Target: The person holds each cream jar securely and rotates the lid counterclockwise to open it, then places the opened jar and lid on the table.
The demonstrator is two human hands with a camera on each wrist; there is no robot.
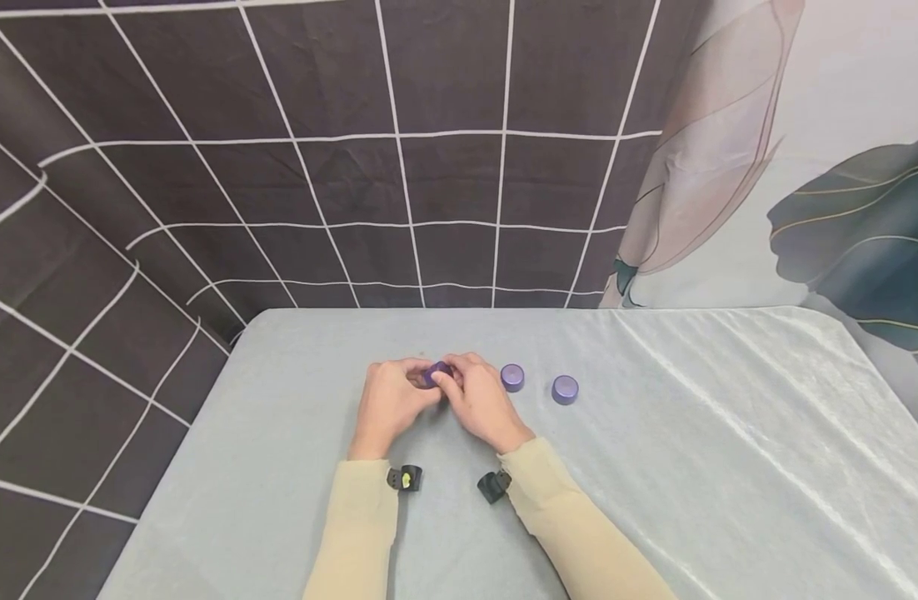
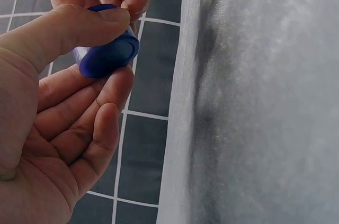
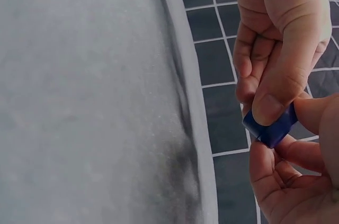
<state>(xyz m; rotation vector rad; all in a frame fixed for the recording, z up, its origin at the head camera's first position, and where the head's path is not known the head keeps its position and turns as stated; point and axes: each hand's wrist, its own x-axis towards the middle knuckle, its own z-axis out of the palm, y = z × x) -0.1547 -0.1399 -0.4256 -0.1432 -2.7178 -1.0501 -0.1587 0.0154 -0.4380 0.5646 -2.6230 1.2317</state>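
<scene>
Over the far middle of the table both hands meet around a small round purple cap. It looks deep blue in both wrist views, and a pale patch shows at its edge in the left one. My left hand pinches it, thumb across its upper side and fingers beneath. From the other side, my right hand pinches the same cap with thumb and fingers. The hands cover much of it in the head view. Just right of the right hand stands a similar purple cap.
Farther right on the pale grey cloth-covered table is another purple cap. A dark curtain with white grid lines hangs behind the table's back edge and along its left. At the right hangs a leaf-patterned curtain.
</scene>
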